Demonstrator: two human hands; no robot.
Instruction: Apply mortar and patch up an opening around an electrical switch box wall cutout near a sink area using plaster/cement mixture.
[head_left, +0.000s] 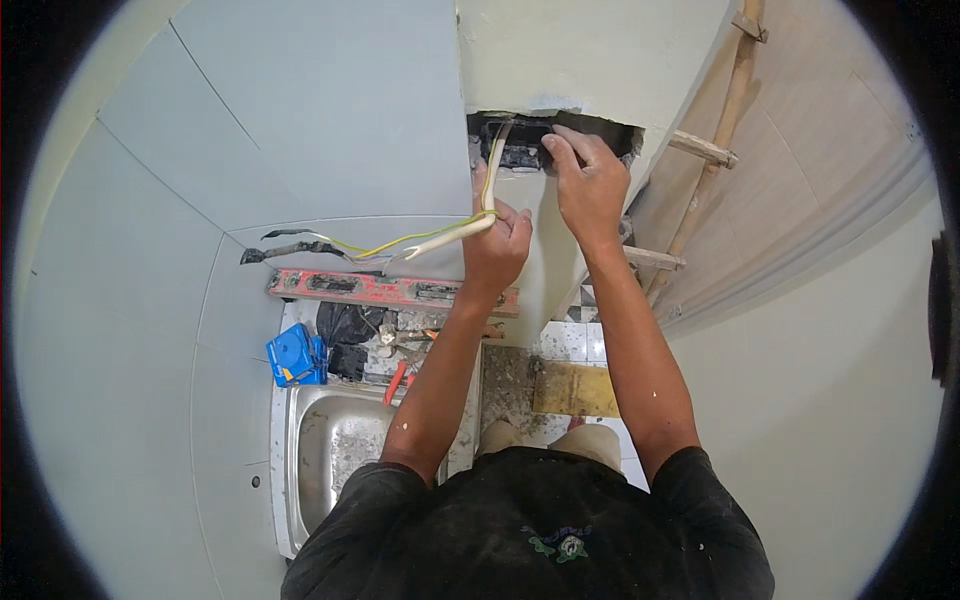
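Note:
A dark rectangular electrical box (520, 156) sits in a rough hole cut in the cream wall. At its right edge, my right hand (594, 188) has thumb and fingertips closed on the rim, partly inside the opening. Below the box, my left hand (492, 250) lies against the wall with fingers stretched upward and thumb apart. A white cable (497, 165) comes out of the box and bends left across the back of that hand. Alongside it runs a yellow-green wire (385, 244). Black tape (290, 250) wraps wire ends farther left.
Below lies a red spirit level (390, 290) on a cluttered ledge, beside a blue box (294, 354) and red-handled pliers (396, 380). A steel sink (308, 440) is at lower left. A wooden ladder (715, 165) leans at right. Debris and a yellowish board (577, 389) cover the floor.

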